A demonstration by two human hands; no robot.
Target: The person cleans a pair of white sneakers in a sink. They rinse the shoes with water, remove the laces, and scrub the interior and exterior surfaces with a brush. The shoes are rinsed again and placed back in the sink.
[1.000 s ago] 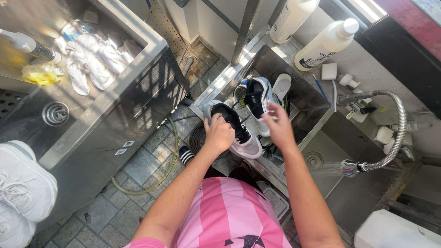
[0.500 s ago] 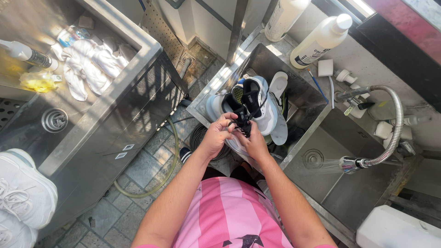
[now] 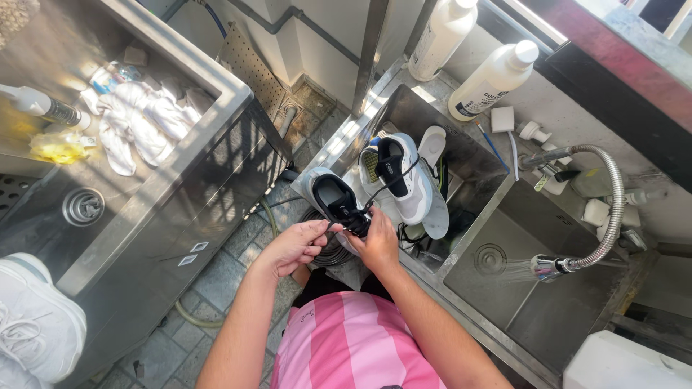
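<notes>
A white sneaker with a black lining (image 3: pixel 331 196) rests on the near rim of a steel sink compartment (image 3: pixel 472 160). My right hand (image 3: pixel 377 243) grips its laced front. My left hand (image 3: pixel 294 245) pinches a black lace just left of the shoe. A second white sneaker (image 3: pixel 404 173) stands in the compartment behind it, with a thin black lace running from it toward my hands. A white insole (image 3: pixel 431 146) leans beside that second shoe.
A flexible metal hose sprayer (image 3: pixel 555 265) runs water into the right sink basin (image 3: pixel 533 302). Two white bottles (image 3: pixel 491 75) stand on the ledge behind. A steel bench on the left holds white cloths (image 3: pixel 140 115) and a spray bottle (image 3: pixel 40 104). A white shoe (image 3: pixel 32 324) sits at lower left.
My left hand has pulled away to the left with a lace. The near sneaker now shows its opening and has shifted left; my right hand stays on its front.
</notes>
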